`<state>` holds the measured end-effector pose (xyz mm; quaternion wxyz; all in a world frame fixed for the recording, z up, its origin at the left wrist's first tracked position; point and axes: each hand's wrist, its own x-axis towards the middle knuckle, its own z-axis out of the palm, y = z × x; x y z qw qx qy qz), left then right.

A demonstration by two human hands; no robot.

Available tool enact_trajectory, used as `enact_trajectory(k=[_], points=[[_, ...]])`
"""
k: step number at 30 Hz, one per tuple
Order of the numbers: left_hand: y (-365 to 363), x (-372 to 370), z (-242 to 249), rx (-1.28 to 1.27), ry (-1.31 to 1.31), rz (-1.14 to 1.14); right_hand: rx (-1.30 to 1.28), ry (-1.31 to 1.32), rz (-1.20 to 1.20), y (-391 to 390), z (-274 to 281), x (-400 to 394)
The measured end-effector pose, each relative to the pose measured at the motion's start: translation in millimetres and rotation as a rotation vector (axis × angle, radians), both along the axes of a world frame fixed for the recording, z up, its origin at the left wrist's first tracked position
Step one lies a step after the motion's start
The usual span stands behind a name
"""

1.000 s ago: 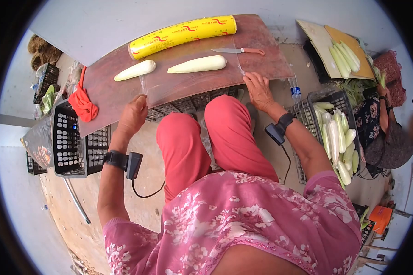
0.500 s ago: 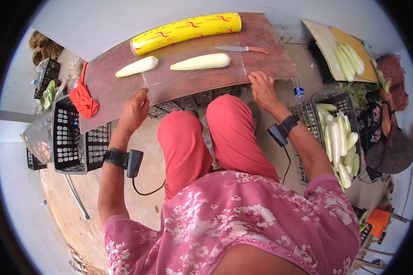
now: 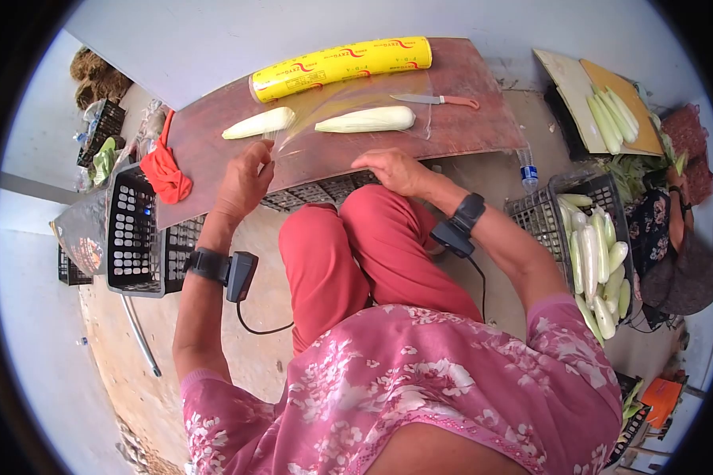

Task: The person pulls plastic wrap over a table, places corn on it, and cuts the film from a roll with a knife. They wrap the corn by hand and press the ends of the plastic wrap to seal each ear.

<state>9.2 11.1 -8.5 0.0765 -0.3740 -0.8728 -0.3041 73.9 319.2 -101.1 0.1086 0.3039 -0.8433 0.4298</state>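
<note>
At the table's (image 3: 214, 186) front edge, my left hand (image 3: 247, 176) is closed in a pinch on clear plastic film (image 3: 293, 141). My right hand (image 3: 394, 171) is at the same edge, its fingers together and pointing left; what they hold, if anything, is too small to make out. Two pale zucchini lie beyond the hands: a shorter one (image 3: 258, 123) past my left hand and a longer one (image 3: 366, 119) past my right. Behind them stretches a yellow roll of cling film (image 3: 342, 68). A knife with an orange handle (image 3: 458, 101) lies at the right.
Several zucchini fill a black crate (image 3: 523, 212) on my right, near a person's arm (image 3: 676, 207). More lie on a board (image 3: 574, 103). A water bottle (image 3: 528, 176) stands by the table. On the left, a red cloth (image 3: 168, 182) hangs near another black crate (image 3: 135, 283).
My right hand has moved left along the table edge, away from the film's right side. My left hand stays pinched on the film, and the film looks lifted near the shorter zucchini.
</note>
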Motion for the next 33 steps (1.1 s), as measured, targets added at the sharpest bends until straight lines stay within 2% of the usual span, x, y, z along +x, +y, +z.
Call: enact_trajectory(k=[2, 5, 6, 10, 13, 17, 20, 22, 24, 27, 30, 31, 33], points=[[-0.3, -0.7, 0.7, -0.013, 0.018, -0.007, 0.027, 0.125, 0.017, -17.2, -9.4, -21.4], [-1.5, -0.7, -0.9, -0.027, 0.033, -0.017, 0.294, 0.458, -0.123, -31.2, -3.0, -43.1], [-1.9, 0.0, -1.2, -0.034, 0.039, -0.015, 0.473, 0.413, -0.202, -34.6, -4.3, -51.7], [-0.8, 6.9, -2.3, -0.062, 0.012, 0.022, 0.777, 0.212, -0.483, -27.8, -9.7, -76.2], [-2.9, 5.3, -9.6, -0.049, 0.014, 0.009, 0.640, 0.107, -0.584, -11.5, -6.1, -82.9], [-5.8, 4.8, -12.9, -0.049, 0.018, -0.011, 0.730, 0.040, -0.484, 10.9, 2.7, -69.0], [-8.1, 3.6, -16.2, -0.044, 0.043, -0.035, 0.674, -0.190, -0.243, 34.1, 19.2, -31.4], [-8.2, 3.6, -19.4, -0.048, 0.044, -0.044, 0.769, -0.316, -0.097, 48.9, 42.0, 4.3], [-8.6, 3.8, -24.4, -0.048, 0.049, -0.068, 0.635, -0.225, -0.026, 71.5, 16.3, 21.9], [-8.9, 6.2, -27.3, -0.064, 0.015, -0.066, 0.530, -0.550, 0.057, 111.3, 39.2, 63.3], [-8.1, 9.3, -30.5, -0.098, -0.040, -0.027, 0.335, -0.507, -0.089, 128.4, 47.0, 72.1], [-7.9, 9.3, -31.5, -0.111, -0.055, -0.009, 0.240, -0.574, -0.185, 126.2, 54.8, 71.5], [-8.3, 7.6, -35.9, -0.105, -0.042, -0.010, -0.150, -0.738, -0.237, 129.3, 47.4, 57.8]])
